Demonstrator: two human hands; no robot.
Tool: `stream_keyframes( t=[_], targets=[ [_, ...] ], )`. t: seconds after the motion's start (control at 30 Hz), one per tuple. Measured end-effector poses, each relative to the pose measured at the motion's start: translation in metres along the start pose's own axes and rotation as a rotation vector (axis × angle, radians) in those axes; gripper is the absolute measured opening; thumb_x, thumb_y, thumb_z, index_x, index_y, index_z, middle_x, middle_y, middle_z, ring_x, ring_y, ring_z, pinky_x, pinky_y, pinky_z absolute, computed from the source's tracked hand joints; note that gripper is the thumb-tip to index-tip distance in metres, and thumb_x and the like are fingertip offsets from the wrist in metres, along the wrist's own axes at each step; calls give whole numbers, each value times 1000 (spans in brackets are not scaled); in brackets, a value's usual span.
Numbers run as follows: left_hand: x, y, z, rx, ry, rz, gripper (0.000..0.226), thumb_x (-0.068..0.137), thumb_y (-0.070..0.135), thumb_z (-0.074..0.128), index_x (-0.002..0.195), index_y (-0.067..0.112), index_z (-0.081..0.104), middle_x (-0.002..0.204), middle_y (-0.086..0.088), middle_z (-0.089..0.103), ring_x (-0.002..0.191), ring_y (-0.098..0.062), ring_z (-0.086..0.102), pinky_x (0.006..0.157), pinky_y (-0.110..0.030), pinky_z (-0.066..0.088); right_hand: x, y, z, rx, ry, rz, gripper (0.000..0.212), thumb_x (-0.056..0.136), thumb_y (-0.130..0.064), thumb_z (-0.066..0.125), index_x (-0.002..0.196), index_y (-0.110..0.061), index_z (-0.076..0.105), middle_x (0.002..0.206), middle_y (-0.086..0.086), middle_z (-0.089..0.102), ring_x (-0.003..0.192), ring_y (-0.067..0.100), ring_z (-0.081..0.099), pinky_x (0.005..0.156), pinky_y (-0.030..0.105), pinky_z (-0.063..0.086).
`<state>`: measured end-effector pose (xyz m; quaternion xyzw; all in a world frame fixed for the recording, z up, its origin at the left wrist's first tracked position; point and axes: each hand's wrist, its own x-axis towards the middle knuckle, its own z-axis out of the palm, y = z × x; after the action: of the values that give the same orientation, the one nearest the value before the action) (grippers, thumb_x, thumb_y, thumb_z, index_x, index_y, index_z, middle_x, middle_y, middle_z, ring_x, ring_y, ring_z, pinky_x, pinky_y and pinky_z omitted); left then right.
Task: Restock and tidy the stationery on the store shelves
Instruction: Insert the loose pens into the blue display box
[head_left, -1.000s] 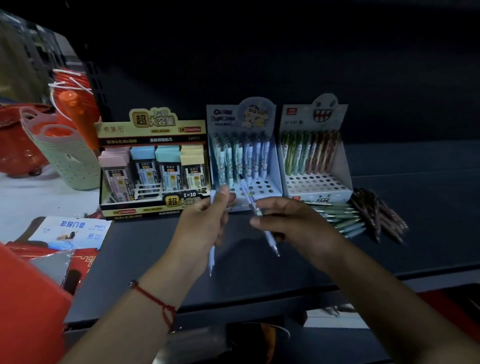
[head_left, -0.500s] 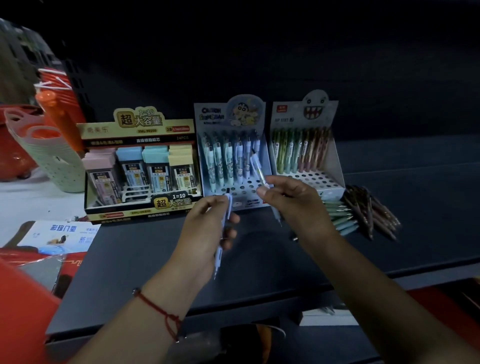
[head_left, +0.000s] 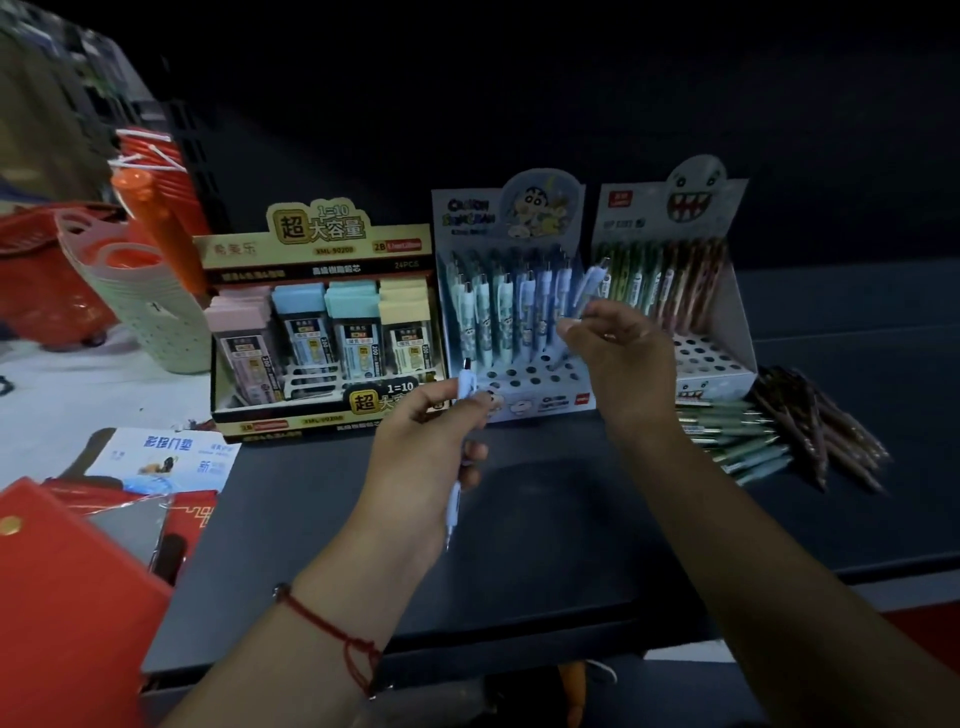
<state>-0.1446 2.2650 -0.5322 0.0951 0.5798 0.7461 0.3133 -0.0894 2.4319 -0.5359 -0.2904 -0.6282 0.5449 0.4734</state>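
Pale blue pen (head_left: 586, 291) tilts over the cartoon display box (head_left: 519, 332), another pen (head_left: 460, 457) upright.

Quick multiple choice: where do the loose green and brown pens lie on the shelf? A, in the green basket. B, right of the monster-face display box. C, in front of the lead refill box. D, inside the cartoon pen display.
B: the loose pens lie in a pile on the dark shelf, just right of the monster-face display box and partly in front of its lower right corner.
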Motion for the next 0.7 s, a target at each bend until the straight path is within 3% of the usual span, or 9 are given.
stream_keyframes(
  t=[0.13,0.3,0.4,0.57,0.7],
  targets=[
    [4,1,-6,7,10,-12,27,87,12,70,113,13,64,78,-2,66,49,-11,49,41,-21,38,10,15,11,-138,11,-83,14,83,-18,77,89,-12,65,69,-6,63,62,0,60,62,12,47],
    [5,1,-6,2,0,-8,24,88,11,68,112,12,65,76,-2,65,50,-11,49,40,-21,38,13,23,20,-356,17,-75,14,84,-25,76,95,-23,68,79,-14,65,73,-2,62,65,17,49],
    [4,1,-5,-1,-8,-1,21,89,10,66,110,11,66,72,-2,65,50,-12,49,40,-21,37,15,20,22,-515,-16,-102,12,86,-27,73,93,-21,65,79,-13,64,71,3,60,58,21,45],
    [3,0,-7,10,-13,-1,23,89,12,67,112,13,65,74,-3,66,51,-12,49,43,-22,37,14,13,24,-596,-22,-117,16,85,-27,74,80,-16,63,72,-1,67,67,18,64,60,32,52],
    [1,-1,-7,15,-13,1,21,89,12,67,110,12,65,75,-4,66,51,-11,49,43,-21,37,19,11,22,-626,-27,-64,19,83,-32,75,77,-19,63,67,-7,63,63,15,62,52,23,41]
  ],
)
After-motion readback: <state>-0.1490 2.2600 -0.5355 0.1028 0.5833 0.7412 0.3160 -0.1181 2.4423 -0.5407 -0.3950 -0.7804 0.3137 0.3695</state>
